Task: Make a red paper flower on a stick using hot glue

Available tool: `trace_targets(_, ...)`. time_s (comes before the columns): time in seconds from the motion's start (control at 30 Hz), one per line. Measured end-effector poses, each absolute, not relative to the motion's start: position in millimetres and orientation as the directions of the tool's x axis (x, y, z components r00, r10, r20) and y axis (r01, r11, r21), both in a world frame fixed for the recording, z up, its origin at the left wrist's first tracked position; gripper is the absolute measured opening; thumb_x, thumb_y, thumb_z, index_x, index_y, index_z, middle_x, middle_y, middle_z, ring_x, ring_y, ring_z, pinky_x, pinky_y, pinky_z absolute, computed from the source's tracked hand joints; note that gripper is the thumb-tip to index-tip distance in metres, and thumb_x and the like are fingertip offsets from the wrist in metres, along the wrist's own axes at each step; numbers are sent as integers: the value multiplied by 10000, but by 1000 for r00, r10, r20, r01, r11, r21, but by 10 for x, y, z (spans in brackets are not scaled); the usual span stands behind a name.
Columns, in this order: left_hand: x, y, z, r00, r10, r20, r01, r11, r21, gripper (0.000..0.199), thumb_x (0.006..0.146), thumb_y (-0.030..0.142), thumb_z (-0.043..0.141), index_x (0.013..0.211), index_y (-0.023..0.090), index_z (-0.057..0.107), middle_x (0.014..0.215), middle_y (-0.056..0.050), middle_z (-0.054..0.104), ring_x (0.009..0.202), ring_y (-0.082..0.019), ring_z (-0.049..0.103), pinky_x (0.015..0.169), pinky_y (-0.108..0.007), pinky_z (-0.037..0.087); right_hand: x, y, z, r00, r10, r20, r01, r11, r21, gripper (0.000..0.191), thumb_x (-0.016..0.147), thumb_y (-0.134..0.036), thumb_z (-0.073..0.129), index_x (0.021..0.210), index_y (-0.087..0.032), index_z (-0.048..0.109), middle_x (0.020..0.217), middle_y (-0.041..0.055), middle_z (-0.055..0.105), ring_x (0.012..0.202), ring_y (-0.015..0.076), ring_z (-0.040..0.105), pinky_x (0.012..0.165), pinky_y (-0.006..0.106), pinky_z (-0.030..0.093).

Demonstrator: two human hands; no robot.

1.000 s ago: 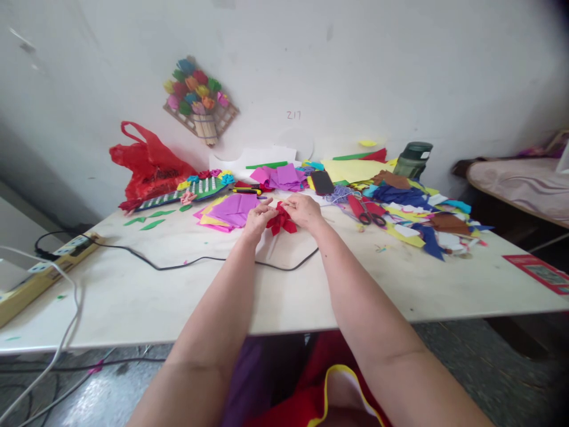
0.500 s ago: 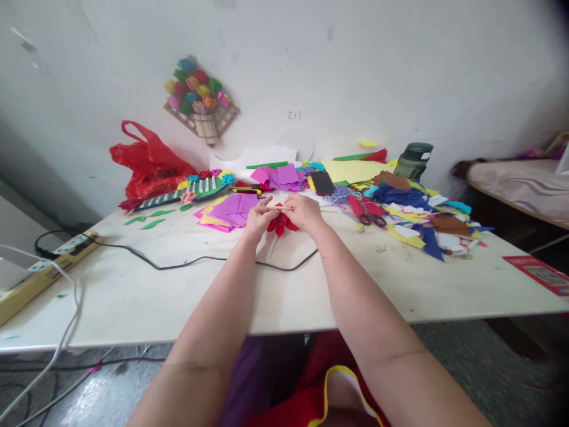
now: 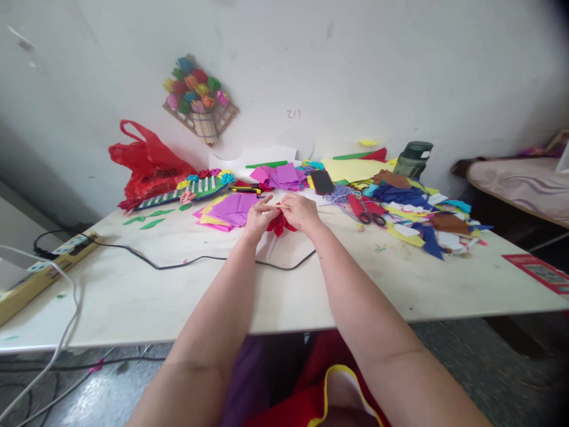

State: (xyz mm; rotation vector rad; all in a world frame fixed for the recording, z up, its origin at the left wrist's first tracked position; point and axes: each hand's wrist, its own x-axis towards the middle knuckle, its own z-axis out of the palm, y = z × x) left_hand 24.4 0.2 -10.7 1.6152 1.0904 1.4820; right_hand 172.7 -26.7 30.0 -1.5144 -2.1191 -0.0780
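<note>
- Red paper flower (image 3: 280,227): located at the table between both hands, partly covered by the fingers. Petals could crease or tear if pressed too firmly from above; whether either hand also grips it cannot be told.
- Thin pale stick (image 3: 281,206): held level just beyond the flower's visible petals. It could bend or slip should the two hands pull or twist unevenly.
- Left hand (image 3: 258,219): fingertips appear pinched on the stick's left end, one finger raised clear. A loose pinch could let that end drop onto the petals.
- Right hand (image 3: 300,212): fingers curled, apparently grasping the stick's right end; the exact contact is hidden.
- Black cable (image 3: 204,258): runs on the near side of the flower, beneath the forearms. A forearm could snag it and drag it about.
- Purple sheets (image 3: 235,209): stacked left of the flower, near the left hand; a sideways sweep could scatter them.
- Scissors (image 3: 373,218): right of the flower, well apart from the right hand, against loose scraps that could hide them.
</note>
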Motion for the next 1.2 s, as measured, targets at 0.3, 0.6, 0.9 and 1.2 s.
trace_targets(0.3, 227, -9, -104, 44, 894, 447, 92, -449, 889, 93, 602, 316, 700, 585, 225, 703, 1121, -108, 728, 1310, -325, 524, 1084, -428, 386, 1758, -198, 270, -167, 887, 431, 868, 340, -363, 200, 914, -264, 524, 949, -235, 719, 1142, 34, 706, 1001, 201, 634, 773, 299, 448)
trace_targets(0.6, 236, -48, -85, 41, 898, 439, 44, -440, 897, 89, 603, 317, 706, 604, 228, 713, 1164, -105, 722, 1361, -319, 483, 1099, -427, 376, 1751, -210, 294, -127, 909, 397, 875, 291, -387, 182, 909, -230, 509, 931, -223, 689, 1171, 51, 676, 1012, 208, 617, 765, 307, 440)
trace_targets(0.9, 179, 41, -182, 47, 912, 409, 41, -410, 911, 113, 631, 341, 726, 636, 228, 719, 1316, -105, 659, 1380, -329, 466, 1130, -438, 346, 1830, -171, 303, -106, 898, 426, 863, 296, -409, 200, 913, -244, 513, 959, -229, 708, 1206, 54, 673, 1035, 211, 618, 784, 309, 457)
trace_targets(1.2, 188, 27, -175, 43, 901, 432, 9, -433, 901, 83, 644, 315, 711, 622, 236, 718, 1138, -75, 730, 1361, -309, 492, 1136, -420, 341, 1824, -191, 284, -189, 855, 484, 833, 400, -381, 195, 900, -286, 572, 953, -255, 757, 1200, -1, 696, 1000, 182, 639, 777, 288, 460)
